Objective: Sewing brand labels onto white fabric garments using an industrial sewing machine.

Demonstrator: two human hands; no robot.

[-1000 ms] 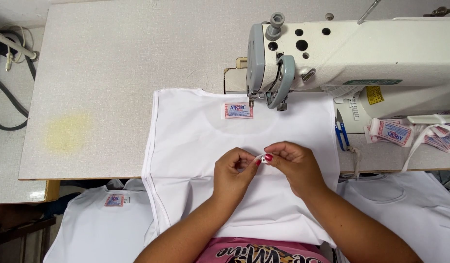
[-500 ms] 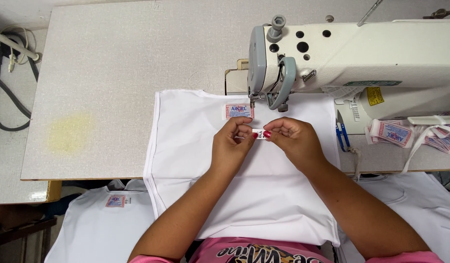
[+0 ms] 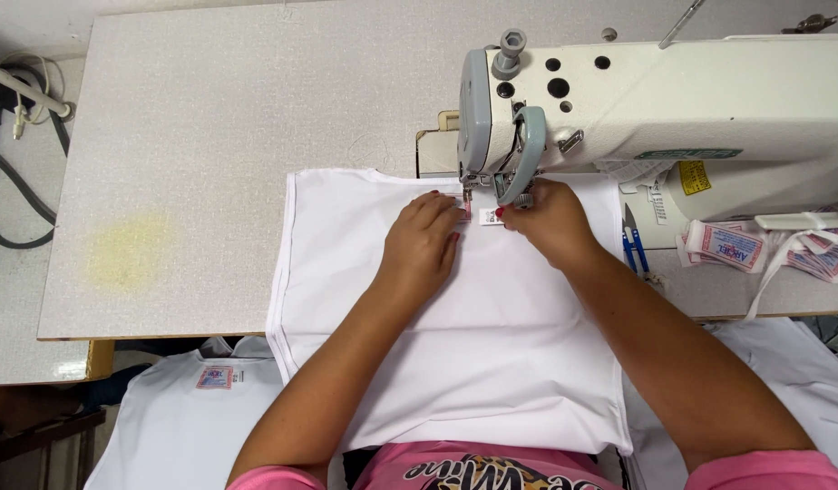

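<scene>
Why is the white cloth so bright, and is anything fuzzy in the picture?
Head view: soft, even light from above makes the white fabric garment nearly glow, washing out its folds; only faint shadows lie under the left hand and right hand; the cream sewing machine looks sharp; the table edges bow slightly near the frame's borders.

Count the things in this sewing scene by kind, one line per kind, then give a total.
White garments: 3 (one on the table, one lower left, one lower right)
Sewing machine: 1
Hands: 2 (left hand, right hand)
Label stack: 1
Total: 7
</scene>
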